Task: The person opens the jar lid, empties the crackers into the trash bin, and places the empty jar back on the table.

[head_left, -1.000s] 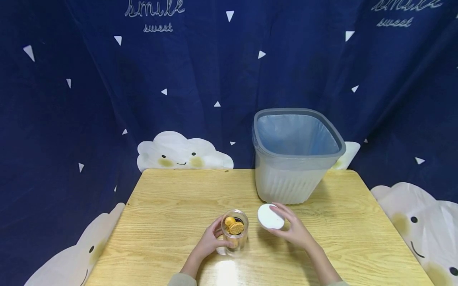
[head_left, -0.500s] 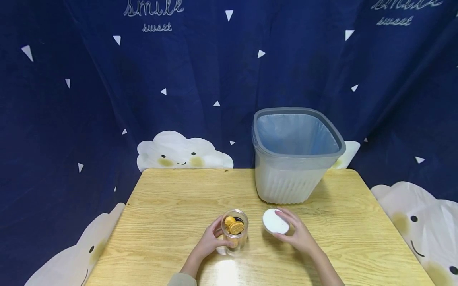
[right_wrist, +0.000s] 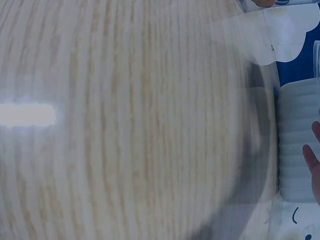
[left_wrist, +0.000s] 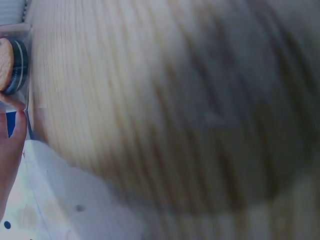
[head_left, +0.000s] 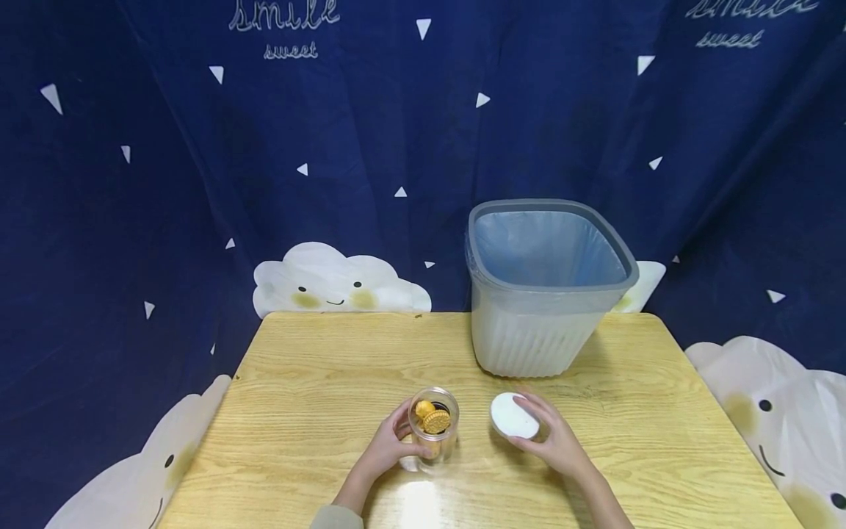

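Note:
My left hand [head_left: 385, 445] grips a clear jar [head_left: 452, 443] on the table, fingers and thumb around its left side. The jar's top is uncovered; golden biscuits [head_left: 436, 422] show inside. The left wrist view catches the jar at its left edge, with a dark sandwich cookie [left_wrist: 20, 66] against the wall and my fingers [left_wrist: 19, 127] just below. To the right of the jar, my right hand [head_left: 559, 443] holds a round white lid [head_left: 513, 416] by its edge, above the table. In the right wrist view only the tips of my right fingers [right_wrist: 311, 159] appear.
A whitish bin [head_left: 529, 330] with a grey rim and a bag liner stands at the back right of the wooden table [head_left: 317, 382], beyond my right hand. A navy curtain [head_left: 370, 147] with clouds and triangles hangs behind and at both sides.
My right hand has moved slightly right and toward me with the lid, away from the jar. The left hand and the jar have stayed put.

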Tool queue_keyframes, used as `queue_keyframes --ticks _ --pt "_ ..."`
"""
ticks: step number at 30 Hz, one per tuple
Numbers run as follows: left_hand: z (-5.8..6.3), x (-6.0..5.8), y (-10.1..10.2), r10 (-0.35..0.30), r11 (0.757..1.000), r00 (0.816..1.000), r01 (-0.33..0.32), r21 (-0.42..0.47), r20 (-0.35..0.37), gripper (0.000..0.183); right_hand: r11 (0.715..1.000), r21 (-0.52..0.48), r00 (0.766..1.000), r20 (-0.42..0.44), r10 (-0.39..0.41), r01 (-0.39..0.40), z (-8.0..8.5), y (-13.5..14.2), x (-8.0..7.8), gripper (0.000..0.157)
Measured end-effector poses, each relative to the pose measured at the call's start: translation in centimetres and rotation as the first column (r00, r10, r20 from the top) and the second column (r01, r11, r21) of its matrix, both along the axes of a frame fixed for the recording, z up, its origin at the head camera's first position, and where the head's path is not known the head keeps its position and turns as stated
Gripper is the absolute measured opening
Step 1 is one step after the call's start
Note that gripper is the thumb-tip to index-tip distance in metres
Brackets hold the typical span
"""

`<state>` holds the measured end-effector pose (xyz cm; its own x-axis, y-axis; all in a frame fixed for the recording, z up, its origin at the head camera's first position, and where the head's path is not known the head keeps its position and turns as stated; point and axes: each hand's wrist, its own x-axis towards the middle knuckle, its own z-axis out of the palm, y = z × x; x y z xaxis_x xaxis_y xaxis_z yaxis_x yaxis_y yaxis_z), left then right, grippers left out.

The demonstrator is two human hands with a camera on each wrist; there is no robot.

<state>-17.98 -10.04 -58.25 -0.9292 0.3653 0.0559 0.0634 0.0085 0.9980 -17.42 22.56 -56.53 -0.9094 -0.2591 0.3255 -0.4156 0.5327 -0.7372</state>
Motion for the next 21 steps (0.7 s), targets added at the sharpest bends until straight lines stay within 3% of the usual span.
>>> queue_keyframes --ticks 7,16,21 --pt "-0.7 -0.2 0.0 0.009 1.0 1.0 -0.009 -0.012 0.002 0.091 1.0 -0.006 1.0 -0.01 0.004 -0.004 -0.8 0.4 0.2 0.066" --pt "1.2 0.4 0.1 -0.001 1.0 1.0 0.001 -0.01 -0.014 0.089 1.0 0.015 1.0 -0.02 -0.017 0.017 -1.9 0.9 0.3 0.067" --pt "0.2 0.0 0.0 0.004 1.0 1.0 -0.004 -0.016 0.005 0.09 0.999 0.024 0.999 -0.023 -0.031 0.031 -2.3 1.1 0.4 0.066"
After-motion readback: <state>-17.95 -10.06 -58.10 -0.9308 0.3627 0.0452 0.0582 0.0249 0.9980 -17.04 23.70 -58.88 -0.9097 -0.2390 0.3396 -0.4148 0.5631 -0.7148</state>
